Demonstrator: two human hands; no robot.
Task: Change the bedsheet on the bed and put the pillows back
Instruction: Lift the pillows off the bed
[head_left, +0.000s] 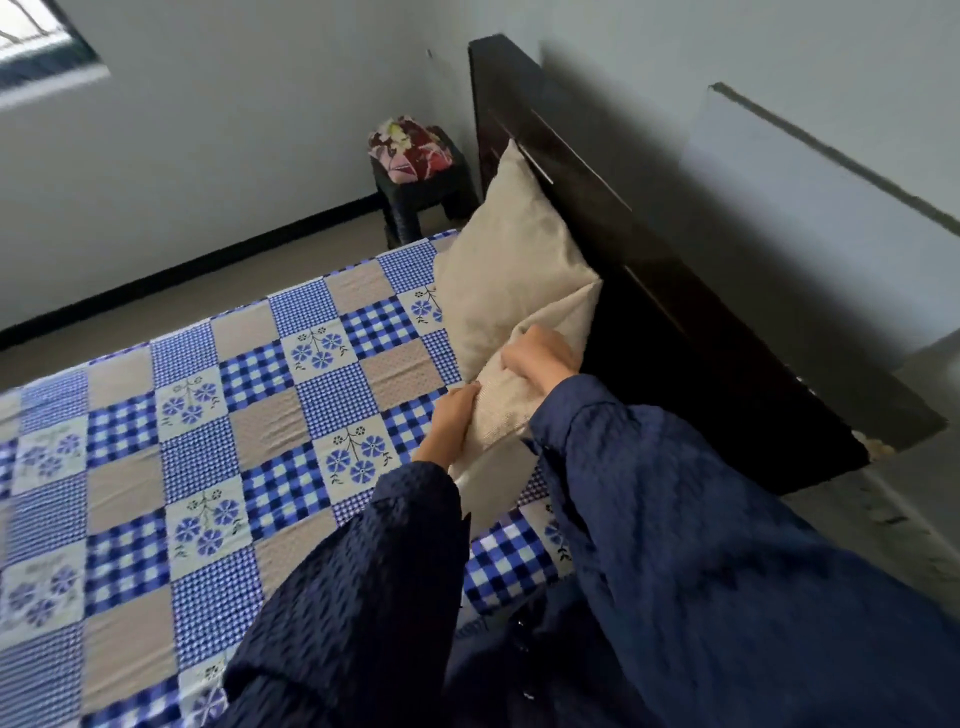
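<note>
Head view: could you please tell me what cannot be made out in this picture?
All in the head view:
1. Lower end of the near pillow: partly hidden by the left hand, right hand and sleeves.
2. Left and near edges of the sheet: cut off by the frame, so tucking is unseen.
3. Most of the window: cut off by the top-left corner.
4. The bundle on the stool: too blurred to identify.

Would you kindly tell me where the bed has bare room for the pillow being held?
Crowded: the leaning pillow fills the far end of the headboard. Free: the near end by the headboard, under the held pillow, looks bare, and so does the whole checked sheet to their left.
</note>
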